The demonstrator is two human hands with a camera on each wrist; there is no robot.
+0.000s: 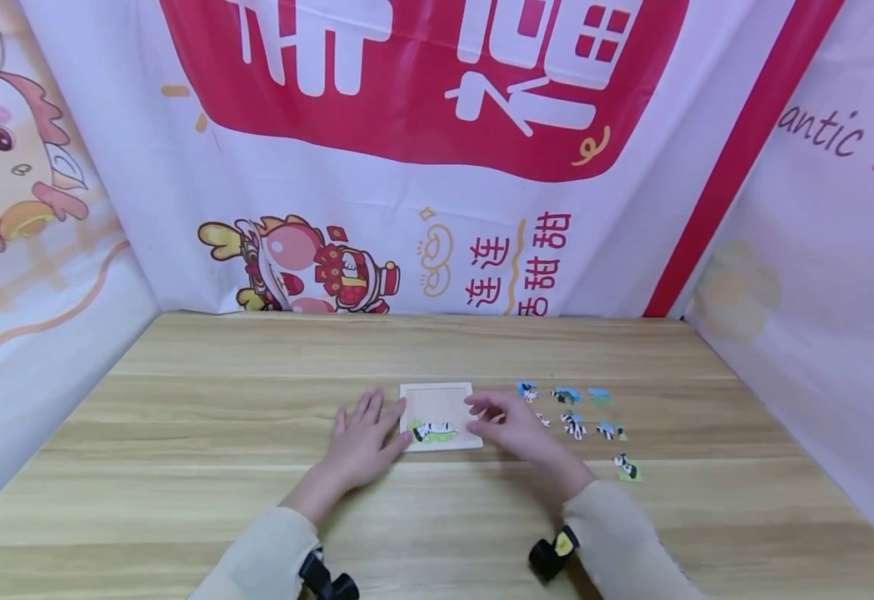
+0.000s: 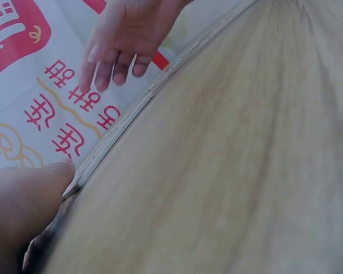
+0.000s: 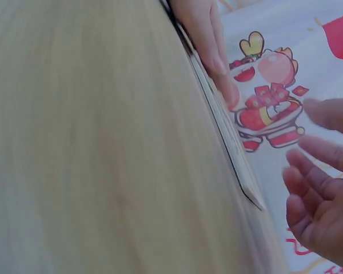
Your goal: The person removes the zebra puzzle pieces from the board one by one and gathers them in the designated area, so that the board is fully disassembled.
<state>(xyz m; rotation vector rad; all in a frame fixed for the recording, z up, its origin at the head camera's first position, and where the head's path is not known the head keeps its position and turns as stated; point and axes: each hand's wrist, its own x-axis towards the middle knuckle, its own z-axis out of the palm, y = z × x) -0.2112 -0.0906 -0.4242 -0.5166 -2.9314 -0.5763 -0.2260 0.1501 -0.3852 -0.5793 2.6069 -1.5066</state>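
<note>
A shallow wooden puzzle tray (image 1: 437, 404) lies flat on the table, with black, white and green puzzle pieces (image 1: 437, 432) along its near side. My left hand (image 1: 362, 446) rests at the tray's left edge, fingers spread and fairly straight. Over the right edge hovers my right hand (image 1: 515, 427); in the right wrist view its loosely bent fingers (image 3: 326, 154) hold nothing and stand apart from the tray's thin edge (image 3: 228, 142). The left wrist view shows my left thumb (image 2: 40, 194) against the tray's edge.
Several loose puzzle pieces lie right of the tray, among them a blue-topped one (image 1: 567, 396), a striped one (image 1: 574, 426) and a nearer one (image 1: 627, 467). Printed cloth (image 1: 422, 183) hangs behind the wooden table (image 1: 204, 467) and along both sides.
</note>
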